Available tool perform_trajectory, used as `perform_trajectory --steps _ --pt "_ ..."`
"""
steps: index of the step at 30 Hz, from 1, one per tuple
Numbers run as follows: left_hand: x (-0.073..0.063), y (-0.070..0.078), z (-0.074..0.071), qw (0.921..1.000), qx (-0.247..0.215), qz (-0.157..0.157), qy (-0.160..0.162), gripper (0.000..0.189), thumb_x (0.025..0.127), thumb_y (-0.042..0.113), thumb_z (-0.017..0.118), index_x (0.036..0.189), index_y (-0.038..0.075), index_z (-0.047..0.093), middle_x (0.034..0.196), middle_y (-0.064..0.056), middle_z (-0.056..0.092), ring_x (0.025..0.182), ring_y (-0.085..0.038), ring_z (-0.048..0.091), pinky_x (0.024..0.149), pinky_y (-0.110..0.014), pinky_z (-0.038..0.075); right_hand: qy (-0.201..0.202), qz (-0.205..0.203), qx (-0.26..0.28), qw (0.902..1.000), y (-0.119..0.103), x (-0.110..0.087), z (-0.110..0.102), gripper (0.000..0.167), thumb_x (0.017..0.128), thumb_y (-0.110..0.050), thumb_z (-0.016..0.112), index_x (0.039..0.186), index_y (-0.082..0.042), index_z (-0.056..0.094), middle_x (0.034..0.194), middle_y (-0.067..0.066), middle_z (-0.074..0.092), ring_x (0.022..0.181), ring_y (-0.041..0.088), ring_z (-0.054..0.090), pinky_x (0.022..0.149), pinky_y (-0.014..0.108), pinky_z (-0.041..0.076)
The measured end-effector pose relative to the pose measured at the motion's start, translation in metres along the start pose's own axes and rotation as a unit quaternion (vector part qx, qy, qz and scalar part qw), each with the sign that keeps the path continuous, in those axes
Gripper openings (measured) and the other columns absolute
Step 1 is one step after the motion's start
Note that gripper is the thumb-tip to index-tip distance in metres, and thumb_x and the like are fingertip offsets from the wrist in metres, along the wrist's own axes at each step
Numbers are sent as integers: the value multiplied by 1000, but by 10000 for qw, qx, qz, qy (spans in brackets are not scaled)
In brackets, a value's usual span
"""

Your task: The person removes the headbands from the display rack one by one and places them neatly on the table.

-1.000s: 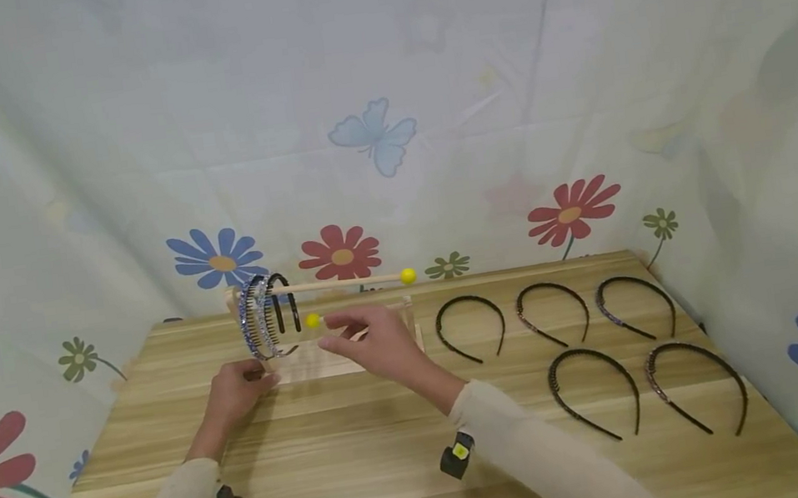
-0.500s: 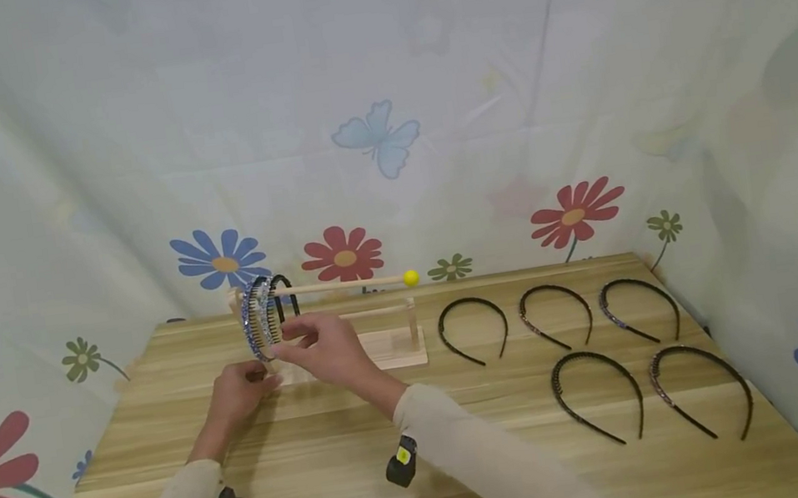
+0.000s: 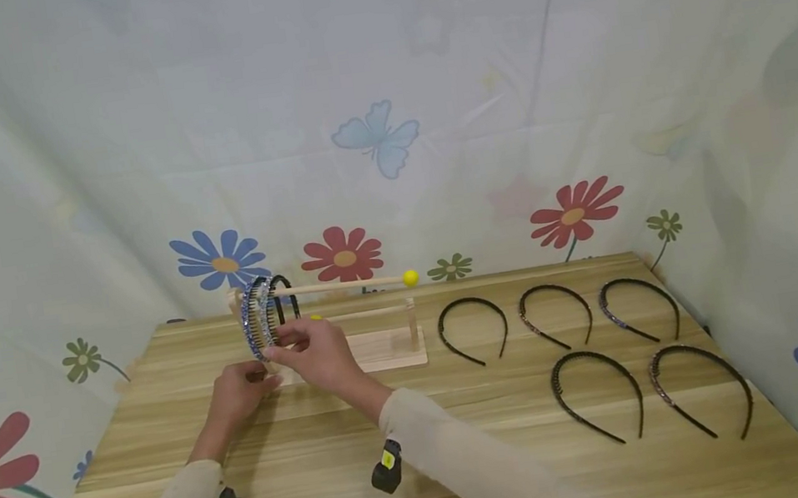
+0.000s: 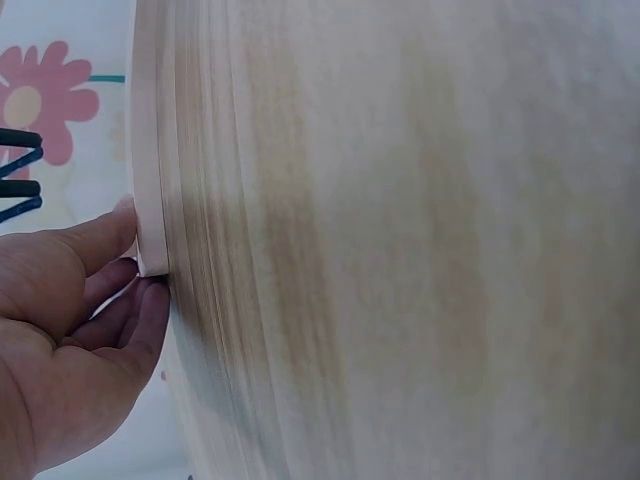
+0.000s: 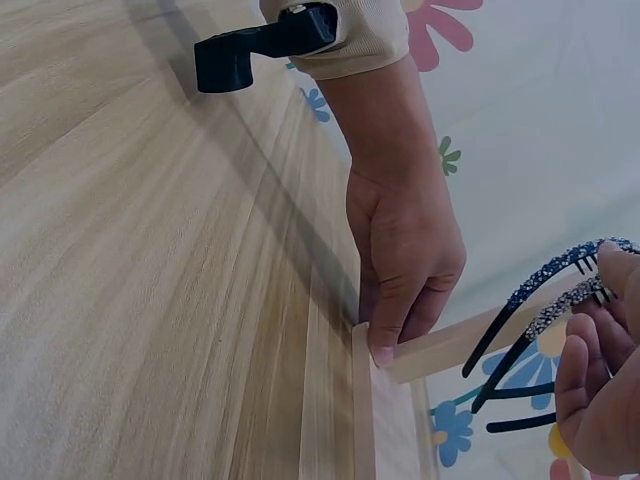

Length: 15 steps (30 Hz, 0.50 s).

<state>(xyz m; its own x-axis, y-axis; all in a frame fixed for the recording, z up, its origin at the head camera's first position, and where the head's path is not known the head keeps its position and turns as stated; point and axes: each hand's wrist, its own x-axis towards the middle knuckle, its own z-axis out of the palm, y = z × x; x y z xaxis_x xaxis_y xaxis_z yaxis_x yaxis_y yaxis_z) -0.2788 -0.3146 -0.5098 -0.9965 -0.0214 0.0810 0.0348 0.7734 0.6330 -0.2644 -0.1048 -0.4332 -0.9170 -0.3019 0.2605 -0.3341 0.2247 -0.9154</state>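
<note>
My left hand [image 3: 235, 398] grips the near left corner of a wooden display stand [image 3: 396, 352]; in the left wrist view its thumb and fingers pinch the base edge [image 4: 149, 225]. On the stand's upper rod [image 3: 354, 283] hang a blue rhinestone headband [image 3: 248, 323], a silver rhinestone headband [image 3: 263, 305] and a plain black-looking headband [image 3: 286, 284]. My right hand [image 3: 321, 358] is at the front of these, thumb and fingertips pinching the silver headband [image 5: 550, 312]. The blue headband [image 5: 540, 278] lies right beside those fingertips. The right hand hides part of the lower rod.
Several headbands lie on the wooden table [image 3: 310, 496] to the right, among them a black one [image 3: 468, 300] nearest the stand and a blue-trimmed one [image 3: 634, 283]. Yellow balls cap the rods, one ball [image 3: 410, 278] projecting at the upper right. A floral curtain [image 3: 451, 183] hangs behind.
My right hand has moved left from the lower rod's yellow ball to the hanging headbands, then slightly further left. My left hand has stayed at the stand's corner.
</note>
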Motion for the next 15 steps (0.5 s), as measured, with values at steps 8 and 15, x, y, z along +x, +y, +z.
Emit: perform_trajectory --steps 8,15 --pt "0 0 1 10000 -12 -69 -60 24 94 18 75 102 -5 72 91 -14 72 76 -21 56 66 -32 46 150 -181 -91 9997 3 1 1 26 91 -31 79 111 -14 77 100 -8 74 81 -2 62 73 16 53" --pt "-1 0 0 9999 -15 -79 -66 23 94 17 74 101 -4 73 95 -17 74 76 -20 58 66 -32 48 108 -363 -133 9992 5 3 -4 19 95 -21 75 110 -12 76 97 -5 76 82 -3 64 69 16 53"
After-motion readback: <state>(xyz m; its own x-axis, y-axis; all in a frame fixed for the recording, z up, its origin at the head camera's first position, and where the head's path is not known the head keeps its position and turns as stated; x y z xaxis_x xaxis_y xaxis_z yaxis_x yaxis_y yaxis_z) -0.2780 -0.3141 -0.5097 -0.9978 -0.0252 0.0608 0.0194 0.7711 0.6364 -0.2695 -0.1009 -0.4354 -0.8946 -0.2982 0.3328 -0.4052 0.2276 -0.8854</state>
